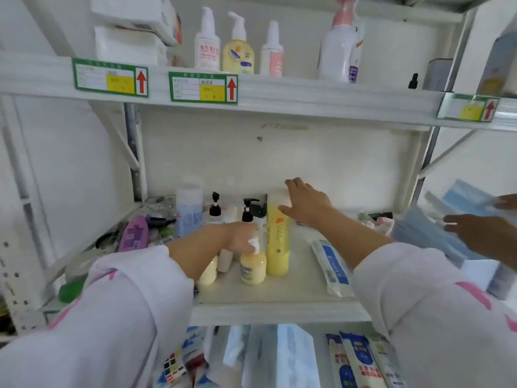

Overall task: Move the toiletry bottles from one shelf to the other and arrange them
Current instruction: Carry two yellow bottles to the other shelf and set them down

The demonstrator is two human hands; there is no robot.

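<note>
On the middle shelf point(274, 301) stands a cluster of toiletry bottles. My left hand point(240, 236) is closed around the white pump top of a small yellow pump bottle point(253, 268). My right hand point(306, 203) rests on the white cap of a tall yellow bottle point(277, 242), fingers spread over it. Behind them stand two black-pump bottles point(215, 211) and a tall blue-white bottle point(189, 211). A pale yellow bottle point(208, 273) sits partly hidden under my left wrist. On the upper shelf point(279, 93) stand three white-pump bottles point(238, 51) and a larger white bottle point(338, 49).
A flat blue-white packet point(333, 267) lies on the shelf to the right of the bottles. A purple tube point(134, 233) and clutter fill the left end. Another person's hands point(475, 231) handle blue mask packs point(425, 233) at right. Packaged goods fill the lower shelf point(279, 357).
</note>
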